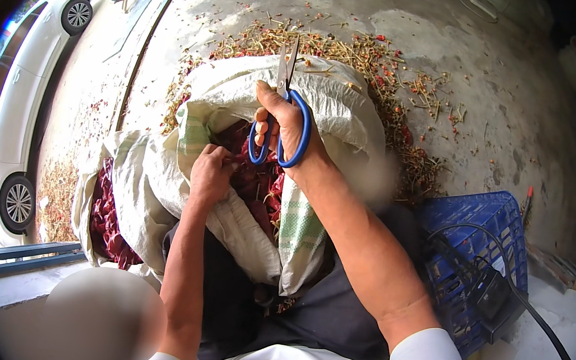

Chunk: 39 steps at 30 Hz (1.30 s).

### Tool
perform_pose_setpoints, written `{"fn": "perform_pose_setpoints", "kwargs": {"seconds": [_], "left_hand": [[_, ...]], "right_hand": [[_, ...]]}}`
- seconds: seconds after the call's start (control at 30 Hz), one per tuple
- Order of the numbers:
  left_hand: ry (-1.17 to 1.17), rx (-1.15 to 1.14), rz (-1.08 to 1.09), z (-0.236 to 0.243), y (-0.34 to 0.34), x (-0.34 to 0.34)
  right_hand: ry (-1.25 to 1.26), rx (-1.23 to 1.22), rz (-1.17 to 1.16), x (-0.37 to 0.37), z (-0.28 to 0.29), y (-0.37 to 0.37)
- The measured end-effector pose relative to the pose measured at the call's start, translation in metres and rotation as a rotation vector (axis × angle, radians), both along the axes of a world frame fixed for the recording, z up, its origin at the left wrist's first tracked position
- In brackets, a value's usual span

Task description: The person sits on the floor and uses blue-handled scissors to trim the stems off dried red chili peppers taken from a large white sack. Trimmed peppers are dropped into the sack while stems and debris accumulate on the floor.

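My right hand (285,118) is closed round a pair of scissors (304,126) with blue handles, raised over a white woven sack (341,97) with green stripes. The blades point away from me and stand slightly apart. Inside the sack's mouth lie dark red dried chili peppers (269,190). At the left side of that mouth, my left hand (211,175) has its fingers curled together down against the chilies. What its fingertips hold, if anything, is hidden.
A second white sack (150,163) of dried chilies (107,219) stands at the left. Cut stems and red bits (380,76) litter the concrete floor (448,48) beyond. A blue plastic crate (475,210) with a black cable (537,318) is at my right. A white car (28,98) is outside.
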<state>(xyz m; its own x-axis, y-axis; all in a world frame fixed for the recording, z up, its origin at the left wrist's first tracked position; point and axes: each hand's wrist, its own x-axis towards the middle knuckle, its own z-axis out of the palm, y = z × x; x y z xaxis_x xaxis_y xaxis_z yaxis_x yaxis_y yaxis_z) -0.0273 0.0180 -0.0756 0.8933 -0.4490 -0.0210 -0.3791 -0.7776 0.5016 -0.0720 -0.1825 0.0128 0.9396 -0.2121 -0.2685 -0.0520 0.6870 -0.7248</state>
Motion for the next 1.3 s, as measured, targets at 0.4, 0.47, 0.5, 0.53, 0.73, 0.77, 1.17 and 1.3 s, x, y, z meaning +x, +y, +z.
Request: {"fn": "perform_pose_setpoints", "kwargs": {"seconds": [0.4, 0.47, 0.5, 0.53, 0.73, 0.77, 1.17, 1.3], "left_hand": [[0.565, -1.051, 0.388, 0.044, 0.02, -0.021], [0.584, -1.154, 0.355, 0.045, 0.022, -0.023], [0.595, -1.205, 0.337, 0.047, 0.021, -0.024], [0.533, -1.086, 0.41, 0.051, 0.02, -0.026], [0.126, -0.799, 0.124, 0.047, 0.005, -0.035], [0.11, -0.787, 0.125, 0.05, 0.003, -0.036], [0.647, -1.19, 0.438, 0.075, -0.025, -0.058], [0.502, -1.273, 0.463, 0.077, -0.023, -0.045]], "right_hand": [[0.026, -0.959, 0.063, -0.001, -0.022, 0.017], [0.002, -0.976, 0.067, -0.005, -0.017, 0.019], [-0.009, -0.986, 0.07, -0.006, -0.015, 0.02], [-0.017, -1.028, 0.066, -0.007, -0.012, 0.022], [-0.128, -1.076, 0.109, -0.008, -0.013, 0.029], [-0.141, -1.116, 0.089, -0.008, -0.017, 0.028], [-0.189, -0.911, -0.171, -0.013, -0.003, 0.032], [-0.145, -0.947, 0.009, -0.02, -0.014, 0.048]]}}
